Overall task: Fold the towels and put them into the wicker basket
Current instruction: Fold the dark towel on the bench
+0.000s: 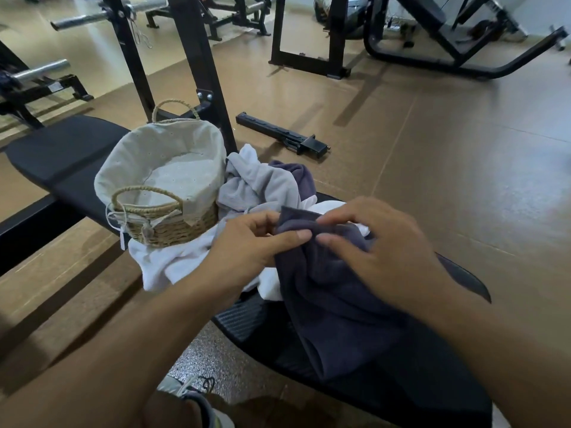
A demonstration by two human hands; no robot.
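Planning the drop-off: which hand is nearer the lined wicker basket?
Left. The left hand sits just beside the lined wicker basket; the right hand is farther off.

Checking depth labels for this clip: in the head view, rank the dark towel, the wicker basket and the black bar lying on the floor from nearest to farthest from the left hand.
1. Dark towel: pinched by the left hand.
2. Wicker basket: just left, on the bench.
3. Black bar: beyond the bench, on the floor.
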